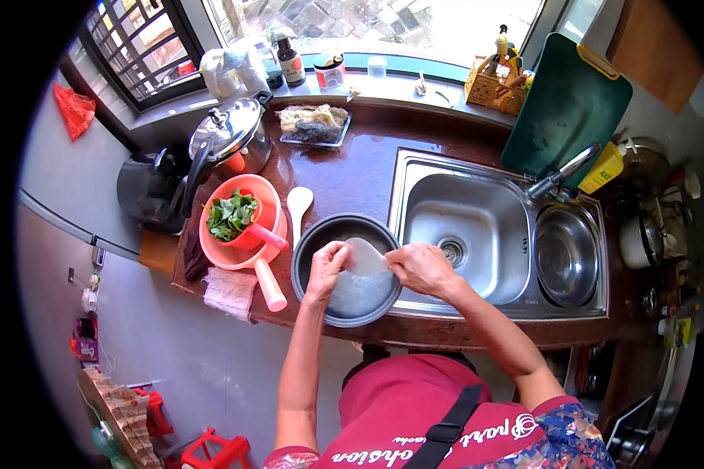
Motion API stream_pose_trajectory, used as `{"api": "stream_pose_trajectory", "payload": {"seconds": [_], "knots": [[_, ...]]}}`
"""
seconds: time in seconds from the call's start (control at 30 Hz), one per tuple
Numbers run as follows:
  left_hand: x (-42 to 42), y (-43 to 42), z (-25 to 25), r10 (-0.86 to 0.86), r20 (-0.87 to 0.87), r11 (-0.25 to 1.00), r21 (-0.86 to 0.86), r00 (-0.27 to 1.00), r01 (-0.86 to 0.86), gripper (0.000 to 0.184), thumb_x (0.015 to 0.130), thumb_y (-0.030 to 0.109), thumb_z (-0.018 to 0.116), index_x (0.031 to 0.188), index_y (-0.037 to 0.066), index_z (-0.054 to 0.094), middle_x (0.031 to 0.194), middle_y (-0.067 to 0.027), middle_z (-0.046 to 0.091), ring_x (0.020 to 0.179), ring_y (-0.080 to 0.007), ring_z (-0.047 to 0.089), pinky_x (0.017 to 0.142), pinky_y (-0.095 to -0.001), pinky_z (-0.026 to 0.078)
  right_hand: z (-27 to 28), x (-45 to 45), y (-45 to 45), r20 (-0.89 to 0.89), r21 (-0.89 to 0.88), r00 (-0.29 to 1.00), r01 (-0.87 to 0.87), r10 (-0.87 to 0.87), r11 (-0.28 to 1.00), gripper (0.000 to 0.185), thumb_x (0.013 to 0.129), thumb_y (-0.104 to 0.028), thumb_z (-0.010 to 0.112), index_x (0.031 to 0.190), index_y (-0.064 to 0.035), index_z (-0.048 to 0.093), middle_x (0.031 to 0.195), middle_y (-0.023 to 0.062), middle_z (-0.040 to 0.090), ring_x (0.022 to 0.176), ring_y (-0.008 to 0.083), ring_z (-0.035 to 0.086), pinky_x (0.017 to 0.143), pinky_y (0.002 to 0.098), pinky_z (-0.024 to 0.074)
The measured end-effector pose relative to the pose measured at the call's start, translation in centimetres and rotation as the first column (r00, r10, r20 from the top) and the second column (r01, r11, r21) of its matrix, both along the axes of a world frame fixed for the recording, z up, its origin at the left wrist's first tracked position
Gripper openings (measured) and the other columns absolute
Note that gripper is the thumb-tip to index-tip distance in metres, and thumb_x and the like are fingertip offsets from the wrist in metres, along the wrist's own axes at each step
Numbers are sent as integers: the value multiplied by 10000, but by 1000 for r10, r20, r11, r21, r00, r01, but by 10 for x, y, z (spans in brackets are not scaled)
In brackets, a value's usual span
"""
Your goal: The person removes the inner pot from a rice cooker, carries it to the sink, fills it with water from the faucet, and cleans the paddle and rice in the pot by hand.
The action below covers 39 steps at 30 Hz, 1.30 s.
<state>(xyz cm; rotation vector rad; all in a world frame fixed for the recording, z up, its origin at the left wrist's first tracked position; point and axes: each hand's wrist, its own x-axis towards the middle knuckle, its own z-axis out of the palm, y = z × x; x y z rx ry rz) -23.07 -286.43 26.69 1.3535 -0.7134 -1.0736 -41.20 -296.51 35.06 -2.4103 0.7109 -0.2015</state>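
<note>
Over a dark round pot (299, 273) with cloudy, whitish contents, a thin pale translucent sheet (366, 256) with a rounded top edge is stretched between my hands. My left hand (328, 270) pinches its left side, fingers closed. On the right, my right hand (424, 266) grips the other edge with closed fingers. The sheet's lower part merges with the pot's pale contents, so I cannot tell where it ends. A white rice paddle (299, 205) lies just left of the pot.
Left of the pot, a pink long-handled basin (211, 244) holds a smaller one with green leaves (231, 216). A pressure cooker (231, 129) stands behind. Right is a steel sink (477, 227) with a tap (563, 172), a metal bowl (565, 258) and a green cutting board (567, 109).
</note>
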Motion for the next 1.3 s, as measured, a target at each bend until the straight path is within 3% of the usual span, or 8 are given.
{"api": "stream_pose_trajectory", "payload": {"seconds": [0.17, 0.37, 0.47, 0.57, 0.67, 0.77, 0.9, 1.3], "knots": [[-5, 5, 17, -7, -258, 995, 90, 966, 31, 248, 900, 279, 499, 845, 57, 594, 730, -36, 630, 624, -100, 602, 592, -215, 475, 5, -10, 6, 112, 153, 980, 145, -162, 978, 154, 787, -174, 520, 764, -57, 618, 642, 186, 564, 640, 370, 561, 592, 424, 450], [-4, 12, 22, 15, -305, 999, 40, 952, -3, 251, 900, 282, 493, 883, 46, 579, 764, -73, 641, 684, -150, 636, 631, -246, 512, -5, -4, 16, 193, 293, 953, 170, -233, 941, 125, 782, -159, 553, 826, -76, 636, 629, 181, 548, 595, 350, 555, 560, 383, 443], [-5, 16, 21, 23, -358, 999, 34, 933, -12, 252, 901, 276, 490, 906, 39, 575, 781, -84, 644, 702, -165, 640, 634, -254, 513, -16, -1, 18, 299, 267, 927, 146, -226, 953, 136, 788, -86, 548, 870, -18, 632, 491, 106, 437, 427, 137, 417, 458, 297, 384], [-7, 18, 20, 43, -424, 999, 20, 904, -38, 220, 895, 242, 502, 907, 34, 575, 790, -102, 643, 719, -199, 644, 640, -271, 516, -15, -1, 22, 310, 277, 917, 168, -253, 946, 126, 781, -84, 557, 856, -14, 631, 501, 141, 464, 419, 174, 456, 462, 307, 391], [-13, 19, 29, 105, -538, 994, 61, 836, -85, 200, 892, 209, 483, 903, 32, 574, 795, -116, 641, 736, -233, 645, 643, -293, 520, -18, -2, 24, 324, 162, 919, 180, -225, 970, 125, 775, -97, 573, 854, -18, 628, 565, 169, 525, 468, 246, 538, 477, 325, 418], [-10, 20, 18, 123, -578, 992, 104, 806, -76, 193, 881, 188, 455, 883, 32, 569, 802, -127, 636, 744, -246, 641, 648, -304, 520, -15, -4, 31, 312, -17, 936, 177, -163, 984, 90, 809, -151, 541, 814, -65, 568, 630, 155, 564, 597, 336, 579, 499, 418, 444], [-15, 22, 12, 163, -490, 985, 136, 856, -110, 241, 894, 215, 408, 859, 29, 558, 785, -120, 630, 700, -203, 627, 631, -285, 508, -17, -6, 39, 303, -146, 948, 143, -93, 979, 71, 826, -128, 508, 857, -72, 539, 622, 134, 568, 554, 328, 577, 447, 410, 451], [-14, 18, 19, 203, -315, 958, 260, 927, -121, 175, 822, 165, 463, 742, 63, 581, 662, -49, 605, 597, -125, 584, 532, -242, 462, -22, -8, 64, 216, -254, 971, 159, -104, 954, 168, 777, -77, 510, 939, -57, 551, 601, 89, 560, 495, 271, 578, 420, 359, 454]]}}
